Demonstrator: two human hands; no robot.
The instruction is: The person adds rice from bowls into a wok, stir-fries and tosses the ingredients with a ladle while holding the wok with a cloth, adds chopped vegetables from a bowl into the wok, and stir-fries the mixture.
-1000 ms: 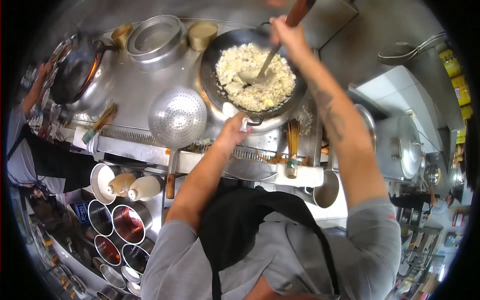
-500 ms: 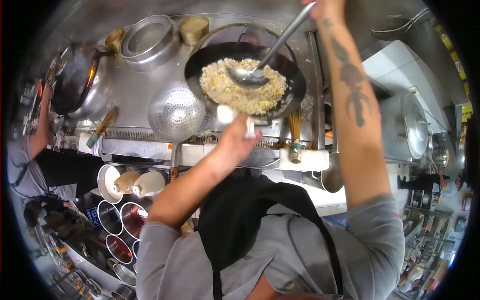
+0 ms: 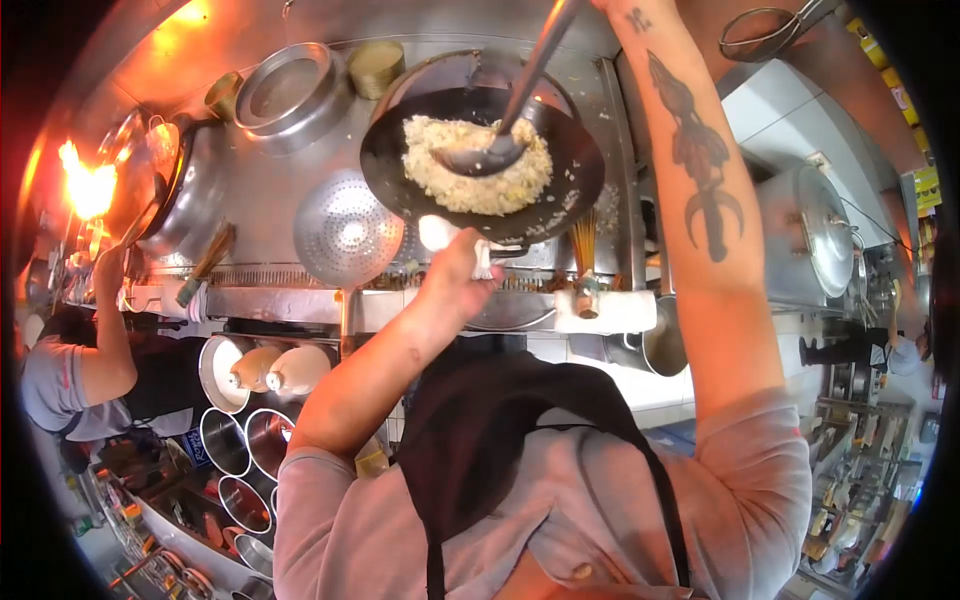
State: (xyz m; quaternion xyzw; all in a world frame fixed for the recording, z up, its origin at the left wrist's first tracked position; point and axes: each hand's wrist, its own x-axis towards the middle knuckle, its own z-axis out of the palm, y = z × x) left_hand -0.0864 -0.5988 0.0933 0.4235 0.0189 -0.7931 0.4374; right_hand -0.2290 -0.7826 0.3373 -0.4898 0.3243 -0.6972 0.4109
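My left hand (image 3: 462, 272) is closed on the near handle of a black wok (image 3: 580, 160), with a white cloth (image 3: 436, 234) between hand and handle. Rice with yellow bits (image 3: 500, 193) lies in the wok, which is raised off the burner ring (image 3: 550, 92). The bowl of a large metal ladle (image 3: 483, 158) rests on the rice. Its handle runs up to the top edge, where my right hand (image 3: 603, 4) is almost wholly cut off, so its grip is hidden.
A perforated strainer (image 3: 347, 228) lies left of the wok, below a round metal pot (image 3: 285, 88). Bamboo brushes (image 3: 585, 255) stand at the front ledge. At the left a co-worker (image 3: 80, 375) is beside tall flames (image 3: 88, 188). A lidded pot (image 3: 815, 240) is at the right.
The wok has come up off its burner and shifted left. My right hand has moved up to the frame's top edge. Flames have flared at the co-worker's wok.
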